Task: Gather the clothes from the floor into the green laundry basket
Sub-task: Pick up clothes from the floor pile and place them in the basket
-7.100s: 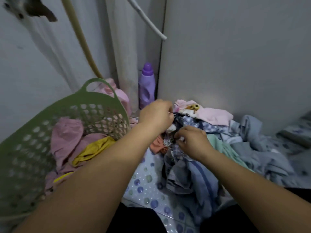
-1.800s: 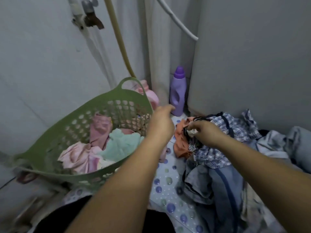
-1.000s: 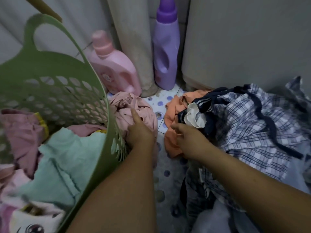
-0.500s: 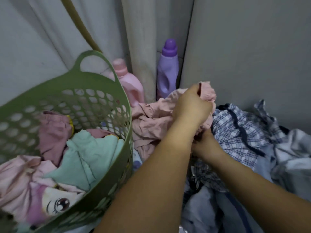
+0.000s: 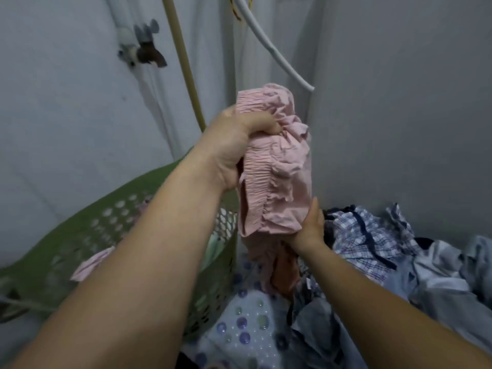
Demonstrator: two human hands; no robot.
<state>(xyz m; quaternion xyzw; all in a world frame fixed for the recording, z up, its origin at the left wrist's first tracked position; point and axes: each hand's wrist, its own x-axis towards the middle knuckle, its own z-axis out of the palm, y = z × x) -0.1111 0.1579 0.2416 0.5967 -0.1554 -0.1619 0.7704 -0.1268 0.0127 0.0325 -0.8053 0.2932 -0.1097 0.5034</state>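
My left hand (image 5: 231,146) grips the top of a crumpled pink garment (image 5: 275,166) and holds it high, just right of the green laundry basket (image 5: 87,235). My right hand (image 5: 308,227) clasps the garment's lower edge from the right. An orange piece (image 5: 286,270) dangles below the pink cloth. The basket sits at the left, tilted, with pink cloth (image 5: 90,263) showing inside; my left forearm hides much of it. A pile of clothes lies on the floor at the right, with a plaid shirt (image 5: 364,235) on top and grey-blue garments (image 5: 439,278) beside it.
A floor mat with coloured dots (image 5: 247,328) lies between the basket and the pile. A wall tap (image 5: 143,49), a beige hose (image 5: 183,62) and a white hose (image 5: 277,57) hang on the wall behind. A grey panel (image 5: 399,102) stands right of the corner.
Both hands have lifted the pink garment higher off the floor. The view has tilted upward, so the tap is in sight and the two detergent bottles are hidden.
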